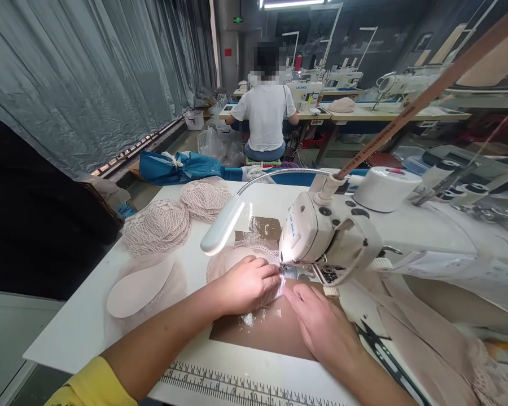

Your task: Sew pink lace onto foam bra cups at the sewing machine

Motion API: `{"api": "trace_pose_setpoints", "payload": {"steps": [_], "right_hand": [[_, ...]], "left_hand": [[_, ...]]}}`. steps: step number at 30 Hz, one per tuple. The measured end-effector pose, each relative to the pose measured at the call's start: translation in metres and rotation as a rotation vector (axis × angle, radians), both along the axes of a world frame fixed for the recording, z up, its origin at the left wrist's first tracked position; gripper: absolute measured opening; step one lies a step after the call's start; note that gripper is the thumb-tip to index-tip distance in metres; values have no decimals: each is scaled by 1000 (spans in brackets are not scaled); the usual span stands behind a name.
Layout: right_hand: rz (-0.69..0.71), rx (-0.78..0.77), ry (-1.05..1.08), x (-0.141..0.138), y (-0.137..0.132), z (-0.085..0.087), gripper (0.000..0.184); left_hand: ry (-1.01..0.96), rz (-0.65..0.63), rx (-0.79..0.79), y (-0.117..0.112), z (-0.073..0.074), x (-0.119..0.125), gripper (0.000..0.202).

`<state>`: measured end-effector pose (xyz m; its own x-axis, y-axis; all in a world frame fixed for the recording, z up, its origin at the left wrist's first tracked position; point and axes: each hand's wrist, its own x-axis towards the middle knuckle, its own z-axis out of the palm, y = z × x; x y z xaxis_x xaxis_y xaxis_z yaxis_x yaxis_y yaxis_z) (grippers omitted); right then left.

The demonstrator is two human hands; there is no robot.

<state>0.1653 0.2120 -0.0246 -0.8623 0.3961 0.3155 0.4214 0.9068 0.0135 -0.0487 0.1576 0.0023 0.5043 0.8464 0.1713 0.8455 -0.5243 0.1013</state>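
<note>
My left hand [245,285] lies curled over a pale lace fabric piece [254,248], pressing it down right in front of the needle area of the white sewing machine [322,231]. My right hand [322,324] lies flat beside it on the brown plate [262,332], fingertips at the fabric's edge under the machine head. A white gooseneck lamp [222,225] hangs just above the left hand.
Two lace cups [156,225] and flat beige pads [139,287] lie on the white table's left [80,332]. A ruler strip [224,386] runs along the front edge. Beige fabric [427,338] and scissors [376,344] lie right. A person in white sits ahead [266,118].
</note>
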Motion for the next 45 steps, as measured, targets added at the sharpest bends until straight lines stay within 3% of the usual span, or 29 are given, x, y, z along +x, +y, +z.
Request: {"api": "trace_pose_setpoints", "payload": {"steps": [5, 14, 25, 30, 35, 39, 45], "right_hand": [[19, 51, 31, 0, 4, -1, 48], [-77, 81, 67, -9, 6, 0, 50], [-68, -158, 147, -1, 14, -22, 43], [-80, -212, 144, -3, 13, -12, 41], [-97, -183, 160, -2, 12, 0, 40], [-92, -172, 163, -1, 13, 2, 39], [-74, -161, 178, 0, 13, 2, 39]], "left_hand": [[-38, -30, -1, -5, -6, -1, 33], [-47, -18, -25, 13, -1, -11, 33], [-47, 31, -13, 20, -9, -15, 33], [-24, 47, -1, 18, -6, -15, 32], [79, 176, -47, 7, 11, -12, 19], [102, 180, -140, -4, 20, -5, 28], [40, 128, -147, -7, 15, 0, 26]]}}
